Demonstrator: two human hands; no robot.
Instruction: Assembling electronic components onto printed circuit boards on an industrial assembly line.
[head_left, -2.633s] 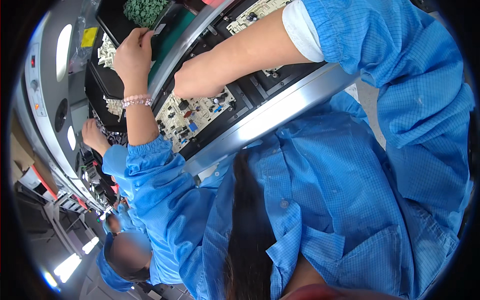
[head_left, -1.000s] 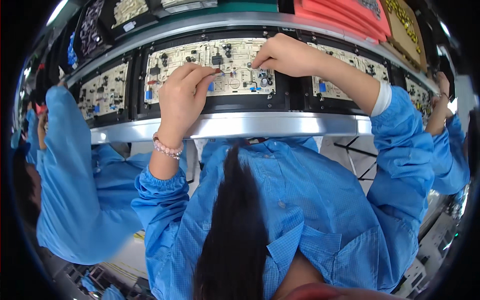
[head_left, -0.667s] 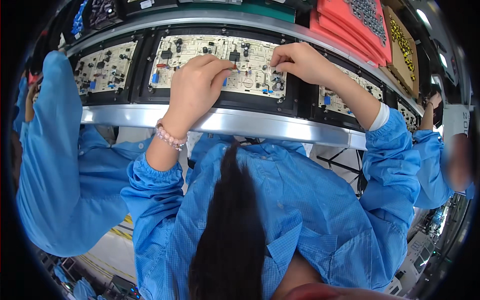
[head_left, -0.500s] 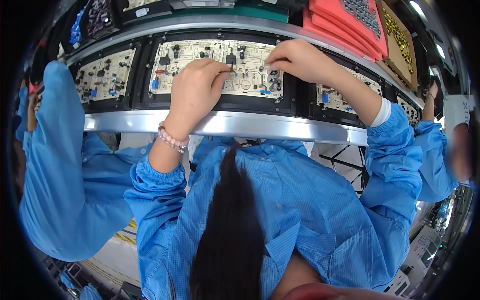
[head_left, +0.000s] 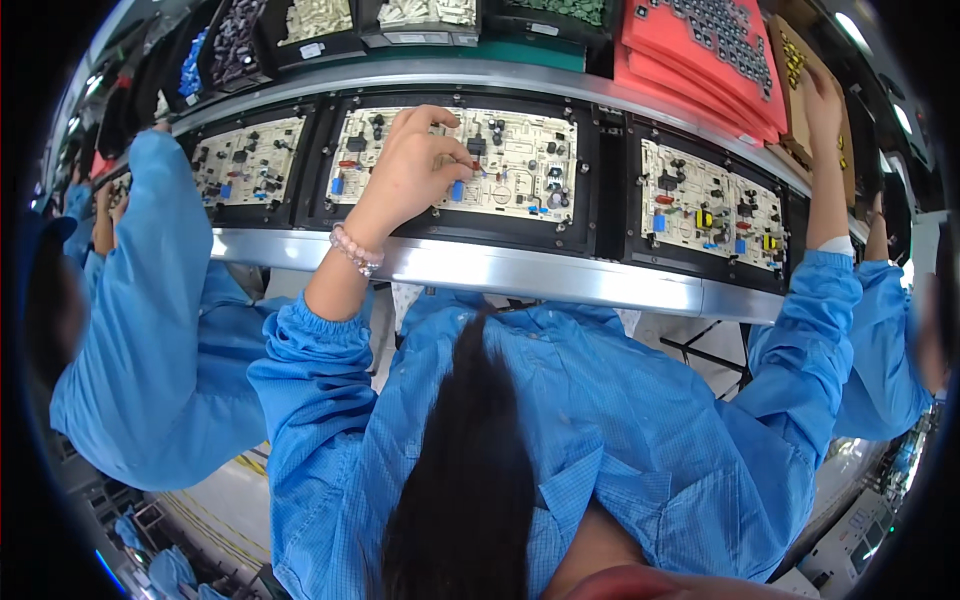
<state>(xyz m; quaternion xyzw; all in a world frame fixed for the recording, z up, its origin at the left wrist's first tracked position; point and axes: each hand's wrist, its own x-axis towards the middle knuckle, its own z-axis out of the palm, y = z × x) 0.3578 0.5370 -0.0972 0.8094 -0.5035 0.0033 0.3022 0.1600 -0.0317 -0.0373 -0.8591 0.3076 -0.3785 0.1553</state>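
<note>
My left hand (head_left: 412,170) is over the middle cream circuit board (head_left: 535,125). Its thumb and index finger are pinched together beside a small red component; whatever lies between the fingertips is too small to make out. At the far right, my right hand (head_left: 825,108) reaches into a cardboard box (head_left: 790,125) of small yellow-and-black parts (head_left: 793,62), fingers stretched out among them. The middle board carries black, red and blue components and sits in a black frame (head_left: 590,190).
Another framed circuit board (head_left: 715,205) lies to the right, a third board (head_left: 245,165) to the left. Red foam sheets (head_left: 690,75) with metal parts and black bins (head_left: 415,38) of components line the back. A metal rail (head_left: 540,275) runs along the front. Co-workers in blue sit on both sides.
My right hand has left the middle board for the cardboard box at the far right. My left hand stays pinched over the board. The whole view has shifted slightly.
</note>
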